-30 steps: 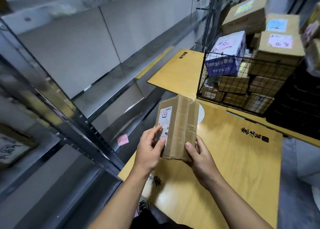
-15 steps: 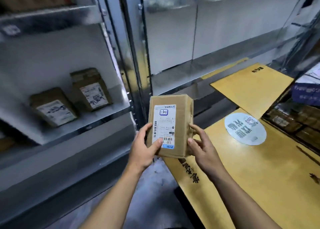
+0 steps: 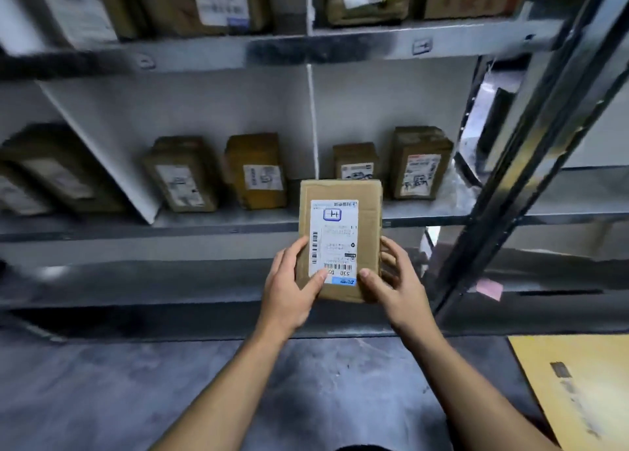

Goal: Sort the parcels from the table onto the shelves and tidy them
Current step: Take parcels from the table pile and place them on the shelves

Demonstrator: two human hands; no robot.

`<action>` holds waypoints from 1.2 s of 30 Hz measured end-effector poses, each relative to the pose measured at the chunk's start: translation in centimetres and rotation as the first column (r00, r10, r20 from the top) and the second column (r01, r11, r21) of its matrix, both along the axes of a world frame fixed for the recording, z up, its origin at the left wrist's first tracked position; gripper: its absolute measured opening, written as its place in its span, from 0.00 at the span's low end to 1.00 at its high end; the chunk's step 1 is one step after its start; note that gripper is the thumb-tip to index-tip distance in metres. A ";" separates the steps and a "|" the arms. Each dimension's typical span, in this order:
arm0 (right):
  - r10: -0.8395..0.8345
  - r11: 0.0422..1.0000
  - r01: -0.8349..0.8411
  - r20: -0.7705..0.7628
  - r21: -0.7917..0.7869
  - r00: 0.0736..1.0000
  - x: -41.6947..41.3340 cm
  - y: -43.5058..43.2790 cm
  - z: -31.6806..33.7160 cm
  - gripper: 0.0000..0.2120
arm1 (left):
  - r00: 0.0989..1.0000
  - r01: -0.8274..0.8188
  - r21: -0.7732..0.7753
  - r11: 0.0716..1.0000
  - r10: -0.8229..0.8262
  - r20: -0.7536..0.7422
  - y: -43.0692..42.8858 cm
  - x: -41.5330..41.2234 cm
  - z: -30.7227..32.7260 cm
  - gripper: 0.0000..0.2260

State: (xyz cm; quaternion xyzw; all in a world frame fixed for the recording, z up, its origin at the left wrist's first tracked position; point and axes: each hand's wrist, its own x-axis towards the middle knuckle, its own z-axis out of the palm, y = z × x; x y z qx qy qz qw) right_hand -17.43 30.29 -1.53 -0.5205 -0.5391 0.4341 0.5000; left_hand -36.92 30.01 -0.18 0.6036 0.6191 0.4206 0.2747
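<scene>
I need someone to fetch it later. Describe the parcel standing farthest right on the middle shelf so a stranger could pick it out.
Find the grey metal shelf rack and its middle shelf, where brown cardboard parcels stand in a row. Go to the right end, just before the slanted metal upright. The upright brown cardboard parcel there is taller than the short parcel left of it, and its white label carries bold black handwriting.

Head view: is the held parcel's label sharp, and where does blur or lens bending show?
Head view: the label on the held parcel is fairly sharp, though printed upside down; the shelf parcels at far left smear with motion blur; the metal upright leans from wide-angle distortion; the lighting is dim and flat.
</scene>
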 end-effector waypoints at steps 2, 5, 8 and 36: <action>0.048 0.999 -0.048 -0.017 0.019 0.999 -4.7 0.5 0.3 0.26 | 0.999 -0.032 0.006 0.999 0.032 -0.010 -0.8 -5.0 0.7 0.26; 0.129 0.991 -0.128 -0.047 0.035 0.991 -11.4 1.0 0.6 0.26 | 0.991 -0.117 0.042 0.992 0.120 -0.060 -2.4 -12.2 2.0 0.23; 0.217 0.975 -0.214 -0.049 0.055 0.975 -17.2 1.2 0.8 0.27 | 0.969 -0.228 0.066 0.971 0.233 -0.082 -4.5 -18.8 3.0 0.22; 0.600 0.725 -0.558 0.029 0.405 0.800 -63.0 9.6 10.0 0.29 | 0.384 -0.671 0.055 0.739 0.410 -0.827 -7.9 -61.4 11.1 0.24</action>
